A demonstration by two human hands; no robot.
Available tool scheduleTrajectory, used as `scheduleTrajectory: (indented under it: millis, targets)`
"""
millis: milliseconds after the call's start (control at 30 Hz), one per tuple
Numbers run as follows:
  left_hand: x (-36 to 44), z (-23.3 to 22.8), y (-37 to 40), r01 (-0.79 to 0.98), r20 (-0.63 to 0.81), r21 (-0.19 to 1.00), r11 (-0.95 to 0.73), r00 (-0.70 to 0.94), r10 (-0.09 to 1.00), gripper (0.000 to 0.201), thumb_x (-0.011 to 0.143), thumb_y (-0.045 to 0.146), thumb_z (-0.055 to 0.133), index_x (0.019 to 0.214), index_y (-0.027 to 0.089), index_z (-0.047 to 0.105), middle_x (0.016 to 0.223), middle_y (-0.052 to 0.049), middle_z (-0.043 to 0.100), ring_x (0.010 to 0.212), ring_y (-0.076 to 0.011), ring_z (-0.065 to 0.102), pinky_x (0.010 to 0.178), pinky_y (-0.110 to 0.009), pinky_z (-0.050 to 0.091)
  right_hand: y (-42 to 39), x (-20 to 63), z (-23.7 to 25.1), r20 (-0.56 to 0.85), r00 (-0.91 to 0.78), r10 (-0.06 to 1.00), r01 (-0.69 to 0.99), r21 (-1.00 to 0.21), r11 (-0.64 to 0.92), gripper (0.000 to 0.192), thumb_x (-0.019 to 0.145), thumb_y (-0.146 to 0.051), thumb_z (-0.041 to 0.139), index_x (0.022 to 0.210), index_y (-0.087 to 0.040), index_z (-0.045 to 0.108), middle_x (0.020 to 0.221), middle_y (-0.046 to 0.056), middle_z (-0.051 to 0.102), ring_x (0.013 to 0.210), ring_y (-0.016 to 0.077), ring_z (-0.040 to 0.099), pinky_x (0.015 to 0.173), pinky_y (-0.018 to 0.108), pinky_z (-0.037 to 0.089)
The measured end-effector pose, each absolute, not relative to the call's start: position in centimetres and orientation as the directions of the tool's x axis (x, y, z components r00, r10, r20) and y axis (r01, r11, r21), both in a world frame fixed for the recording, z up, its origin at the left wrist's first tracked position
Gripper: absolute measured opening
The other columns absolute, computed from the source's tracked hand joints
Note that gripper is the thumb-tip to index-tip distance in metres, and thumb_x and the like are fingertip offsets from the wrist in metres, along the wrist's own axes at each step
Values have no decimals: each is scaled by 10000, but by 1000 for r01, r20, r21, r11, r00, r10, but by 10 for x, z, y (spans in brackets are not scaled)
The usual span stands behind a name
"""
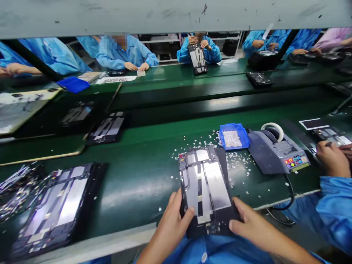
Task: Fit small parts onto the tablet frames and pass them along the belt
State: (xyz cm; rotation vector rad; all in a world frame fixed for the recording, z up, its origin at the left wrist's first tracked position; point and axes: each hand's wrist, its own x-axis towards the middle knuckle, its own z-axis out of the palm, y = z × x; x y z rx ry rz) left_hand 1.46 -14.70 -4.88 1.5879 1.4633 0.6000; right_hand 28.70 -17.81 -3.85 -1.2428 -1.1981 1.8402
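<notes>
An opened tablet (205,183), its silver batteries and circuit parts facing up, is held between my two hands at the front edge of the green bench. My left hand (176,220) grips its left side, thumb on top. On the lower right side my right hand (244,220) is closed, with the thumb at the edge. Beneath the tablet's upper right a dark flat panel (224,168) shows. Small white pieces (242,165) lie scattered around its far end. To the left rests a stack of similar opened tablets (57,205).
A blue bin (233,137) of white pieces and a grey tape dispenser (277,146) stand to the right. Loose strips (19,190) lie far left. A co-worker's hand (332,157) works at right. Another tablet (108,126) lies further back; people sit across the line.
</notes>
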Motion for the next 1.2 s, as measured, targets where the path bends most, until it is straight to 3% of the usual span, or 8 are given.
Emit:
scheduleTrajectory:
  millis: [67, 200, 433, 600, 667, 833, 1033, 1200]
  targets:
    - [18, -55, -153, 590, -238, 802, 95, 169, 956, 628, 953, 377, 514, 1563, 276, 403, 1285, -123, 610, 1239, -316, 582, 1100, -483, 460, -185, 294, -48, -402, -344, 848, 161, -915, -369, 541, 804, -244, 645, 1343, -234, 600, 1194, 80, 668, 1122, 269, 627, 1045, 448, 481]
    - [21, -63, -156, 652, -315, 741, 163, 123, 941, 659, 949, 401, 500, 1583, 269, 377, 1163, -113, 594, 1088, -305, 634, 1025, -480, 509, -174, 307, -61, -395, -200, 897, 423, -860, -285, 716, 832, -287, 635, 1525, -239, 462, 1145, 80, 613, 843, 204, 631, 837, 384, 558]
    - [17, -58, -156, 664, -270, 736, 136, 103, 957, 691, 965, 366, 473, 1626, 296, 283, 1246, -114, 581, 1199, -295, 623, 1054, -444, 500, -121, 290, -64, -182, -205, 962, 473, -878, -65, 729, 897, -321, 616, 1585, -261, 381, 1235, 105, 546, 1031, 241, 596, 975, 423, 526]
    - [10, -61, -169, 673, -331, 727, 134, 173, 928, 745, 964, 366, 492, 1647, 256, 216, 1450, -167, 521, 1322, -323, 559, 1101, -453, 460, -121, 291, -69, -221, -246, 944, 502, -862, -71, 778, 898, -245, 563, 1629, -268, 299, 1199, 94, 549, 989, 232, 602, 973, 430, 522]
    - [5, -59, -165, 689, -330, 715, 121, 180, 927, 749, 955, 387, 528, 1638, 257, 248, 1407, -164, 558, 1250, -323, 604, 1046, -447, 499, -126, 295, -70, -231, -265, 936, 518, -853, -64, 782, 891, -222, 554, 1627, -283, 298, 1215, 90, 551, 995, 227, 603, 966, 419, 525]
    - [-2, -39, -97, 825, -58, 564, -28, 73, 996, 496, 987, 348, 485, 1467, 233, 536, 1171, -122, 632, 1004, -281, 658, 946, -432, 532, -122, 290, -58, -112, -188, 976, 572, -820, 16, 663, 930, -277, 550, 1573, -290, 387, 1322, 108, 537, 1030, 239, 612, 957, 429, 534]
    - [9, -44, -39, 924, 113, 287, -252, 228, 967, 274, 1000, 243, 490, 1119, 195, 733, 956, -109, 677, 915, -283, 647, 835, -395, 534, -105, 268, -39, 81, -200, 977, 547, -818, 180, 500, 918, -246, 567, 1419, -252, 569, 1265, 111, 590, 1097, 260, 613, 982, 436, 526]
    - [1, -60, -47, 856, 352, 342, -387, 265, 898, 221, 1013, 225, 502, 962, 198, 716, 930, -79, 689, 880, -228, 653, 805, -342, 537, -72, 243, -38, 140, -248, 959, 481, -841, 247, 353, 931, -173, 534, 1243, -203, 696, 1113, 92, 703, 997, 220, 663, 922, 371, 532]
